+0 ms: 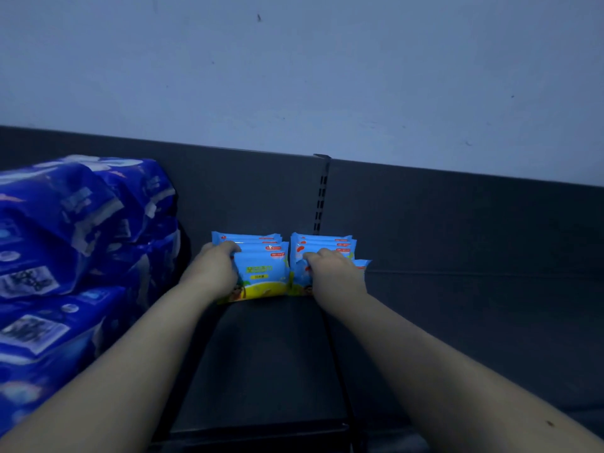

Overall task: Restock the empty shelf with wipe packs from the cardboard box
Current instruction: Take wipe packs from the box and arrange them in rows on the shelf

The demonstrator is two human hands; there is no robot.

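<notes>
My arms reach over the dark shelf [271, 354]. My left hand [214, 269] curls around the left side of one row of wipe packs [261, 273]; my right hand [333, 273] clasps the front of a second row [322, 245] just beside it. Both rows stand upright near the back panel [457, 223]. Blue bundles [75, 230] sit at left.
</notes>
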